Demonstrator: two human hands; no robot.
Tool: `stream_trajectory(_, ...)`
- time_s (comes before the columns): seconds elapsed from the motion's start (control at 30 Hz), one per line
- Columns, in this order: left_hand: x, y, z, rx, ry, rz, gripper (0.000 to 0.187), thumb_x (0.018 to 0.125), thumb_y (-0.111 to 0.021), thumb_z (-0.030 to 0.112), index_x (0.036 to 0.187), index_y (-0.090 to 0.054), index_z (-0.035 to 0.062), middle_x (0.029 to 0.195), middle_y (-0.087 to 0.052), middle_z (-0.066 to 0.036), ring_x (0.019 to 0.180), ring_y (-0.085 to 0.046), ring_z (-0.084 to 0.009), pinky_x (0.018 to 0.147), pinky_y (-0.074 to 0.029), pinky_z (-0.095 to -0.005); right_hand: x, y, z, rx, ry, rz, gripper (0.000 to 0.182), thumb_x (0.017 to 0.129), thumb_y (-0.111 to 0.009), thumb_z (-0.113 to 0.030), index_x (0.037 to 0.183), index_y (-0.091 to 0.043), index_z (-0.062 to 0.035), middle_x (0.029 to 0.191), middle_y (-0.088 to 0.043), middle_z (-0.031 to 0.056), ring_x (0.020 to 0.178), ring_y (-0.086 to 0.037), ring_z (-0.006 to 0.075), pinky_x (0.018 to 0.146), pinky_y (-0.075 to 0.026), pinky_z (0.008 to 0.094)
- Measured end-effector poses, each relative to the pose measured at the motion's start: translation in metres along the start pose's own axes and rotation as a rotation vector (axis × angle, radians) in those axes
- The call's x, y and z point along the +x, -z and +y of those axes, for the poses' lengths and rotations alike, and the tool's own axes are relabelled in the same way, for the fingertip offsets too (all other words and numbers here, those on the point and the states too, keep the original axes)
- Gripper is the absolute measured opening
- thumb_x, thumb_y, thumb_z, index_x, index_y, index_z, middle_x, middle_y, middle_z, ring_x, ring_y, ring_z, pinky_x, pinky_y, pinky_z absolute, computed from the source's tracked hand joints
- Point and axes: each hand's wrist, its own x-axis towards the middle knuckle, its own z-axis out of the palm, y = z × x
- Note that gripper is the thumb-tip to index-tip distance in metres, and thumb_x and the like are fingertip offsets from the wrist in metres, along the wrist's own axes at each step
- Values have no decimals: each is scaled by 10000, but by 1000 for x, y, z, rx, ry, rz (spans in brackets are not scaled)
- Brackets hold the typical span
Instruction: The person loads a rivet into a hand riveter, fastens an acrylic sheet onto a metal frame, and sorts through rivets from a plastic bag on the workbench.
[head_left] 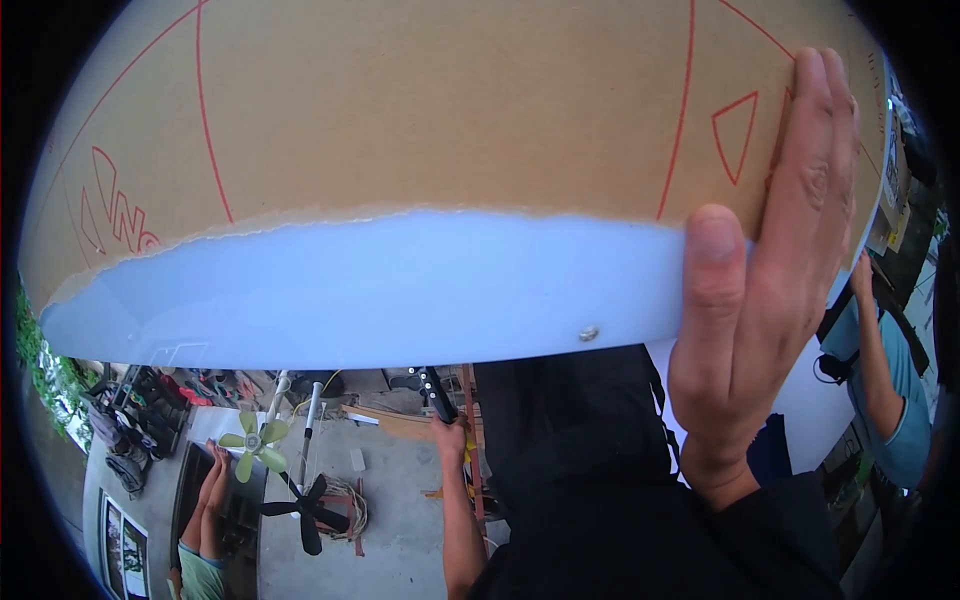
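Observation:
A large panel (420, 300) fills the upper part of the head view. Brown paper (450, 110) with red printed lines covers most of it. The paper ends in a ragged torn edge, and below it a glossy pale-blue strip of the panel is bare, with a small shiny spot near its lower edge. My right hand (775, 240) lies flat on the right side of the panel, fingers stretched upward and thumb apart, partly over the paper and partly over the bare strip. My left hand is not visible.
Another person's hand (452, 435) holds a black tool (437, 395) below the panel. A person in a teal shirt (900, 400) is at the right, and someone in a light green shirt (203, 578) at lower left. A pale green fan (254, 442) and a black fan (308, 508) stand over concrete.

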Motion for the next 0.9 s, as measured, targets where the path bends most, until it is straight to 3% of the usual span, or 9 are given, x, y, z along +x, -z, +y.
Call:
stream_trajectory(0.23, -9, -9, 3, -13, 45, 22, 159, 729, -571, -47, 867, -513, 9, 664, -572, -64, 542, -577, -162, 501, -466, -298, -2, -5, 10, 5, 69, 37, 695, 953, -317, -477, 1419, -335, 38, 1445, -346, 246, 1364, -292, 390, 1124, -199, 462)
stream_trajectory(0.43, -14, -11, 14, 23, 21, 36, 150, 771, -633, 2, 860, -512, 4, 659, -571, -60, 539, -560, -149, 503, -452, -291, -3, -6, 10, -6, 129, 61, 691, 943, -357, -474, 1409, -355, 35, 1439, -362, 241, 1373, -287, 381, 1126, -193, 470)
stream_trajectory(0.5, -14, -11, 11, 31, -13, 46, 110, 780, -613, 11, 872, -553, -1, 673, -600, -83, 556, -595, -190, 516, -472, -328, -11, -8, 6, 296, 25, 212, 658, 943, -361, -460, 1376, -402, 34, 1440, -366, 236, 1380, -276, 384, 1136, -166, 502)
stream_trajectory(0.53, -11, -4, -8, 74, -36, 21, 90, 799, -602, 37, 871, -564, 0, 686, -611, -93, 556, -593, -194, 512, -473, -330, -10, 11, -8, 701, -128, 355, 646, 945, -362, -455, 1357, -418, 40, 1444, -359, 235, 1382, -267, 392, 1137, -151, 530)
stream_trajectory(0.57, 2, -10, -17, 97, -74, -16, 84, 818, -592, 63, 871, -575, 0, 699, -622, -104, 556, -591, -199, 508, -474, -331, -8, 29, -21, 1113, -222, 576, 635, 946, -362, -449, 1338, -435, 45, 1449, -352, 234, 1384, -258, 400, 1138, -136, 557)
stream_trajectory(0.63, 3, -30, -45, 157, -122, -44, 169, 782, -595, 40, 940, -567, -13, 783, -622, -129, 634, -595, -231, 601, -471, -350, 0, 98, -79, 1483, -421, 1137, 467, 952, -410, -467, 1245, -455, -106, 1472, -295, 199, 1395, -219, 381, 1074, -225, 617)
stream_trajectory(0.7, 4, -35, -66, 207, -155, -3, 268, 746, -597, 18, 1008, -560, -27, 866, -622, -155, 713, -599, -264, 693, -467, -368, -15, 171, -71, 1646, -81, 1060, 646, 894, -426, -538, 1245, -500, 0, 1405, -372, 218, 1356, -274, 374, 1118, -187, 533)
stream_trajectory(0.8, 50, -6, -83, 241, -320, 176, 423, 693, -601, -15, 1111, -548, -47, 992, -622, -194, 830, -604, -313, 832, -462, -396, 8, 256, -84, 1873, 282, 1678, 309, 898, -446, -196, 1119, -539, -2, 1264, -422, 189, 1299, -305, 323, 1119, -227, 477)
stream_trajectory(0.9, 75, 21, -74, 294, -311, 263, 463, 676, -605, -10, 1134, -547, -55, 1017, -622, -208, 861, -606, -332, 865, -462, -408, 1, 297, -109, 1897, 492, 1783, 250, 901, -455, -136, 1090, -549, -3, 1235, -435, 180, 1284, -315, 312, 1116, -241, 464)
